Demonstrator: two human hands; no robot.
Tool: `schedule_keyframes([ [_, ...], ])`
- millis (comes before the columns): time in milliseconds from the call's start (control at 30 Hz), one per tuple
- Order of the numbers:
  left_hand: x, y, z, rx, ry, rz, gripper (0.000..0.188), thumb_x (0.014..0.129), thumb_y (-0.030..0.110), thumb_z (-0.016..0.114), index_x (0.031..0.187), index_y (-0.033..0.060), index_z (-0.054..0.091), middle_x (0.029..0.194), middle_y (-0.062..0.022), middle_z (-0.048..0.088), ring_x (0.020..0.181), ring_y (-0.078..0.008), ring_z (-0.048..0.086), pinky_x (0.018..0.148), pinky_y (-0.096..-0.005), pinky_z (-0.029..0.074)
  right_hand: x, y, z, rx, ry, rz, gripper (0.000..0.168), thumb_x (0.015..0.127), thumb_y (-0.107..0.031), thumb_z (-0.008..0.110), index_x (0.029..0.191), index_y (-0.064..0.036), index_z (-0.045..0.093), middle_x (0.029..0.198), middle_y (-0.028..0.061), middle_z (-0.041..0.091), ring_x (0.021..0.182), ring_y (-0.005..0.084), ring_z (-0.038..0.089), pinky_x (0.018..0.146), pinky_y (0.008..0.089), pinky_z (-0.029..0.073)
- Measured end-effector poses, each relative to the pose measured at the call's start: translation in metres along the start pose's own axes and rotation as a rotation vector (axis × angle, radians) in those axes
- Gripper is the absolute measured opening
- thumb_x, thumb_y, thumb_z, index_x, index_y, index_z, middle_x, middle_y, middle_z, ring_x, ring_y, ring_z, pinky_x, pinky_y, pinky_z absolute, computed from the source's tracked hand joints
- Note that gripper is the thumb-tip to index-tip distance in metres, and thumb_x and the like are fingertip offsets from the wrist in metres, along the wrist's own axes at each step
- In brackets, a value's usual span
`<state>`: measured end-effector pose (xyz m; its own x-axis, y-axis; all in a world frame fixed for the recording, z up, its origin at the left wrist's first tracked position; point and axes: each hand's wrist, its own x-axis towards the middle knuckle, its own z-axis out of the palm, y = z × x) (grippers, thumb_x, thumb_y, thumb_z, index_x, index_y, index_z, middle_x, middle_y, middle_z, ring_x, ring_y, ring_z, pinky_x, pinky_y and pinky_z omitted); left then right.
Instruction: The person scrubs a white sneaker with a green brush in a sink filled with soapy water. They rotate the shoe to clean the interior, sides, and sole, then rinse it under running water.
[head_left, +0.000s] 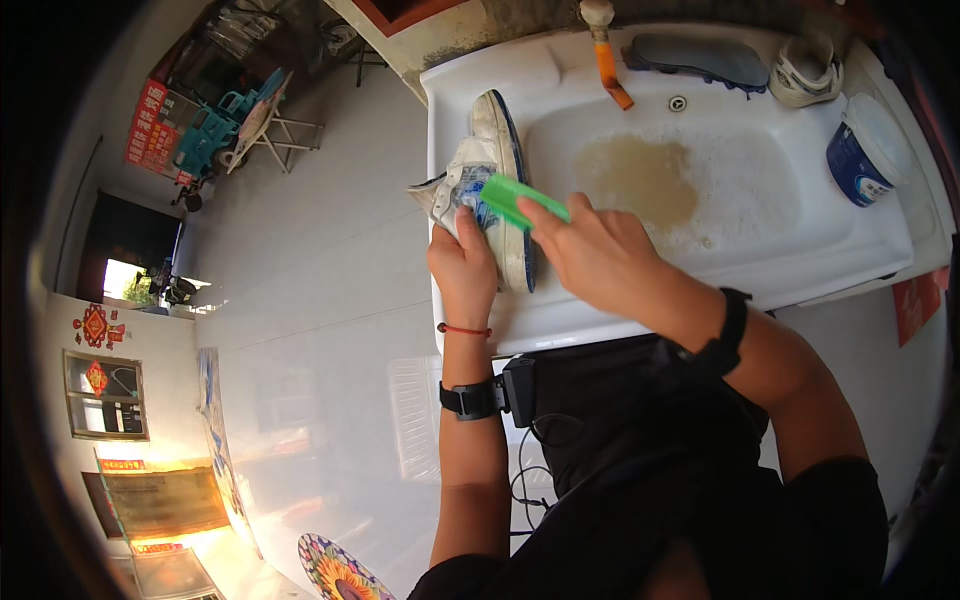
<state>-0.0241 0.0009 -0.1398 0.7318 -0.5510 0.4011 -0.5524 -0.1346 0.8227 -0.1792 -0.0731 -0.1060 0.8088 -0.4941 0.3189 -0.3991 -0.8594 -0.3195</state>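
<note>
On the left ledge of a white sink (585, 315) lies a white sneaker (491, 146) with a blue patterned side. Its sole edge, streaked with dirt, faces the basin. My left hand (465, 259) grips the shoe near its opening, thumb on the blue part. In my right hand (600, 251) is a green scrubbing brush (521, 201), its bristles against the shoe's blue side. Brownish water (645, 180) lies in the basin to the right of the shoe.
An orange spout pipe (611, 75) hangs over the sink's far side. Along the back rim are a dark shoe sole (697, 60) and another white shoe (806, 75). A blue-and-white bucket (866, 154) stands at the right end. A folding table (270, 127) stands on the floor at left.
</note>
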Motion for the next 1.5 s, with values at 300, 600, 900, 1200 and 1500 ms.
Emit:
schedule_keyframes([
  [300, 0.000, -0.001, -0.003, 0.006, -0.002, -0.123, 0.030, 0.095, 0.022, 0.048, 0.093, -0.0067, 0.058, 0.066, -0.0113, 0.060, 0.059, -0.0167, 0.052, 0.058, -0.0329, 0.044, 0.108, 0.032, 0.000, 0.010, 0.030, 0.124, 0.034, 0.091, -0.023, 0.049, 0.121, -0.008, 0.055, 0.085, 0.0208, 0.061, 0.067, 0.0392, 0.062, 0.060, 0.0460, 0.051],
  [600, 0.001, -0.007, 0.005, -0.042, 0.030, 0.000, 0.035, 0.095, 0.025, 0.050, 0.082, -0.0068, 0.058, 0.063, -0.0087, 0.058, 0.060, -0.0119, 0.047, 0.057, -0.0306, 0.043, 0.011, 0.006, -0.002, -0.119, -0.016, -0.106, 0.041, 0.088, -0.020, 0.056, 0.128, -0.012, 0.050, 0.081, 0.0185, 0.056, 0.052, 0.0312, 0.059, 0.047, 0.0392, 0.048],
  [900, -0.001, -0.007, 0.003, -0.019, 0.050, -0.039, 0.037, 0.095, 0.027, 0.050, 0.083, -0.0076, 0.058, 0.067, -0.0146, 0.062, 0.062, -0.0163, 0.055, 0.060, -0.0321, 0.045, -0.011, 0.001, 0.003, -0.132, -0.030, -0.112, 0.039, 0.090, -0.024, 0.054, 0.128, -0.016, 0.051, 0.077, 0.0191, 0.056, 0.055, 0.0323, 0.060, 0.048, 0.0398, 0.048],
  [1200, -0.001, -0.004, 0.004, -0.070, 0.053, -0.068, 0.037, 0.096, 0.027, 0.047, 0.085, -0.0066, 0.057, 0.067, -0.0185, 0.062, 0.062, -0.0286, 0.061, 0.059, -0.0380, 0.046, 0.070, 0.025, 0.004, -0.054, 0.037, 0.065, 0.039, 0.092, -0.028, 0.050, 0.129, -0.016, 0.050, 0.090, 0.0196, 0.055, 0.071, 0.0411, 0.061, 0.063, 0.0475, 0.049],
  [1500, -0.005, -0.009, 0.001, -0.018, 0.067, -0.058, 0.040, 0.096, 0.030, 0.045, 0.083, -0.0058, 0.057, 0.068, -0.0247, 0.060, 0.063, -0.0392, 0.060, 0.058, -0.0433, 0.045, -0.014, -0.007, -0.001, 0.017, -0.046, -0.152, 0.039, 0.089, -0.017, 0.053, 0.128, -0.012, 0.049, 0.093, 0.0173, 0.047, 0.064, 0.0375, 0.061, 0.062, 0.0486, 0.051],
])
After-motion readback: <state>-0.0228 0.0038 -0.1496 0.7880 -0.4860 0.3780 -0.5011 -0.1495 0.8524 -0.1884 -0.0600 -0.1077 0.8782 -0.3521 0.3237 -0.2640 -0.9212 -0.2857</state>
